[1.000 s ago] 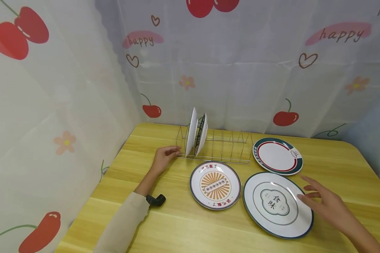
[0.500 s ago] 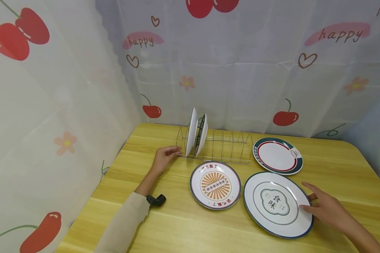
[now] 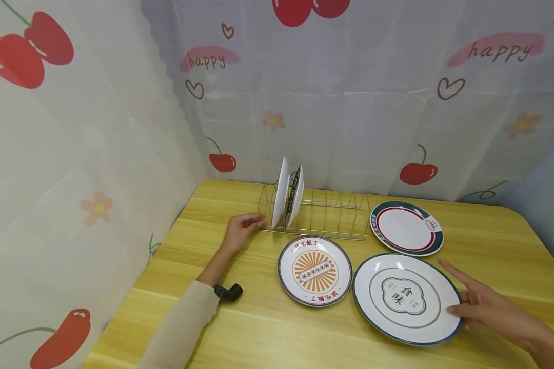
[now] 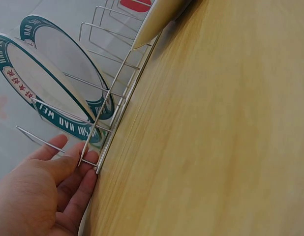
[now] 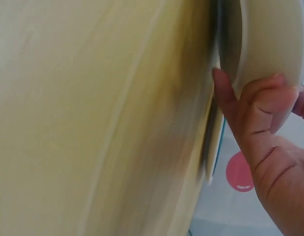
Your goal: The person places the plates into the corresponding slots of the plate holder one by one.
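Note:
My left hand point(image 3: 238, 233) pinches the left end of a wire plate rack point(image 3: 341, 238) between thumb and fingers, seen closely in the left wrist view. Two plates stand on edge in its left slots: a white one point(image 3: 280, 195) and a green-banded one point(image 3: 296, 200). At the right, my right hand point(image 3: 494, 310) grips the rim of a large white plate point(image 3: 403, 297) with a green-blue edge, thumb on top and fingers beneath. Its right side is tilted up off the table, and the right wrist view shows its underside point(image 5: 270, 39).
A plate with an orange sunburst point(image 3: 315, 270) lies flat in front of the rack. Behind the large plate lies a green-rimmed plate with a red ring point(image 3: 406, 229), right of the rack. A cherry-printed curtain point(image 3: 341, 118) borders the wooden table point(image 3: 258, 333) at back and left.
My right hand has moved from above the large plate's right edge to grip its rim, and that side has lifted slightly. My left hand stays on the rack.

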### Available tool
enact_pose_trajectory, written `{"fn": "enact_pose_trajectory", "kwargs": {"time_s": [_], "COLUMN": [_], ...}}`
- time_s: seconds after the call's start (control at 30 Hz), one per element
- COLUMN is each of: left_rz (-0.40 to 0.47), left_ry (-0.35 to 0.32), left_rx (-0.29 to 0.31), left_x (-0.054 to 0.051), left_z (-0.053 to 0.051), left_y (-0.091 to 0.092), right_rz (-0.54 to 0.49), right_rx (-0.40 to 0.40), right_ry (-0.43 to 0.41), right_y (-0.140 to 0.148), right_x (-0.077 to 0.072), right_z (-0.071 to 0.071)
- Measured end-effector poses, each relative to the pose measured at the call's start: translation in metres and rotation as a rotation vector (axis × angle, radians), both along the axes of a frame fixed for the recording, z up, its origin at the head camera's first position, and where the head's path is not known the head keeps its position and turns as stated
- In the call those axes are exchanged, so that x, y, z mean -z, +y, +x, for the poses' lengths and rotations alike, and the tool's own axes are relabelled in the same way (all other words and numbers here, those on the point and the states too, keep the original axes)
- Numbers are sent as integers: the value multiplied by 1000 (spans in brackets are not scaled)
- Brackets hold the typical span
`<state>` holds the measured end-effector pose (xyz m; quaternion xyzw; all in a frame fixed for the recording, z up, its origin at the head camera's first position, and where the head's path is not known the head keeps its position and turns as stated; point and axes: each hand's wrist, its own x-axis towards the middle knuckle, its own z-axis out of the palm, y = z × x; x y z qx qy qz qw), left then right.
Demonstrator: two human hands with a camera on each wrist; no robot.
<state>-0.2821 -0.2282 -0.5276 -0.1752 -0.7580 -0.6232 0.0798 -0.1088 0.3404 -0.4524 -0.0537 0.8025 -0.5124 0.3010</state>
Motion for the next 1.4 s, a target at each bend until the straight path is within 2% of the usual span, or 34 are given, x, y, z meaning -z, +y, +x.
{"fn": "enact_pose_trajectory", "kwargs": {"time_s": [0.13,0.27,0.47,0.63,0.9,1.13,1.4], "left_rz": [-2,14,11,8,24,17,0], "left_ry": [9,0,5,3,-17,-3,-7], "left_rx": [-7,-13,-16,-14,-14,-2,-22], "left_x": [1,4,7,6,6,4,3], "left_z": [1,1,1,3,2,2,-1], "left_y": [-1,-3,-5,-6,-5,-3,0], "right_rz": [-49,-62,-142,-146,-191,-101,-124], "right_rx": [-16,17,64,115,91,125,46], "right_ry": [12,-3,-25,51,226,255,269], "right_y": [0,-5,-16,-31,-53,-73,-89], "right_x": [-4,-10,-21,-33,-49,-69,-95], "right_z": [0,1,6,7,5,-7,-17]}}
